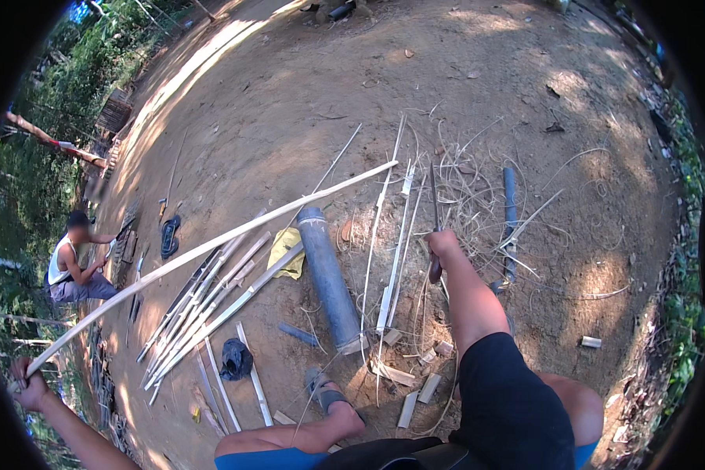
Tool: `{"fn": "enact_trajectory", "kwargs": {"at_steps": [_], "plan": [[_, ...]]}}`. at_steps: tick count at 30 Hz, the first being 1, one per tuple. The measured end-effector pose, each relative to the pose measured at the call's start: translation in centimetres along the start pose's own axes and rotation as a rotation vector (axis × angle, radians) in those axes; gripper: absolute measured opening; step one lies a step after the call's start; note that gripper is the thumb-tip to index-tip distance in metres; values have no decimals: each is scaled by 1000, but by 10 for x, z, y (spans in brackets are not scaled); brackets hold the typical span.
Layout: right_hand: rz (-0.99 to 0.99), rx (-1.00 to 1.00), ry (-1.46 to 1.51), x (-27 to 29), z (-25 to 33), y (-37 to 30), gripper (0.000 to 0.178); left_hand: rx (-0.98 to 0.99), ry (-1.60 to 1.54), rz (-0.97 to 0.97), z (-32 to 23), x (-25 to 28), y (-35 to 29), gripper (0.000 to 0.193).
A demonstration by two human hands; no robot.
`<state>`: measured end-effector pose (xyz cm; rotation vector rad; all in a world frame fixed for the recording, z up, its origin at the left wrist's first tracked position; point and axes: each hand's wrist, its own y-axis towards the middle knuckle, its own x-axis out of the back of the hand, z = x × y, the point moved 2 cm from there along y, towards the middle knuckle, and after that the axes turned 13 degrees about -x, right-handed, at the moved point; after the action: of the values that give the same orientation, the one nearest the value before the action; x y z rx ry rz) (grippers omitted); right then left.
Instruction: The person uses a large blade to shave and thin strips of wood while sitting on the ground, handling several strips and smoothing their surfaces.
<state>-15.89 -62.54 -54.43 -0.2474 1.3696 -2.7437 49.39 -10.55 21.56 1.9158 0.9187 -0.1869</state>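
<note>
My left hand (30, 388), at the lower left, is closed round the near end of a long pale bamboo strip (204, 249). The strip slants up across the view, and its far end lies above a dark grey pipe-like cylinder (330, 282). In front of me, my right hand (444, 244) grips a machete, its brown handle showing below the fist. The narrow dark machete blade (433, 192) points away from me, apart from the strip. Thin curled shavings (470, 176) lie on the ground beside the blade. Slender pale slats (395, 258) lie left of my right hand.
Several split strips (211, 305) lie piled to the left, near a yellow cloth (287, 254) and a dark crumpled bag (236, 360). A blue-grey tube (510, 207) lies to the right. Short offcuts (407, 409) are near my feet. Another person (74, 266) crouches at far left.
</note>
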Motion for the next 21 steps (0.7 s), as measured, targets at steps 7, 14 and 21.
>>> {"fn": "enact_trajectory", "kwargs": {"at_steps": [7, 14, 21], "plan": [[98, -137, 307, -43, -73, -168, 14, -112, -141, 232, -22, -113, -151, 76], [75, 92, -10, -40, -88, -300, 10, -375, -148, 32, -39, -141, -266, 62], [88, 612, -454, -23, -76, -422, 32, -312, -154, -4, -56, -167, -341, 65]]}}
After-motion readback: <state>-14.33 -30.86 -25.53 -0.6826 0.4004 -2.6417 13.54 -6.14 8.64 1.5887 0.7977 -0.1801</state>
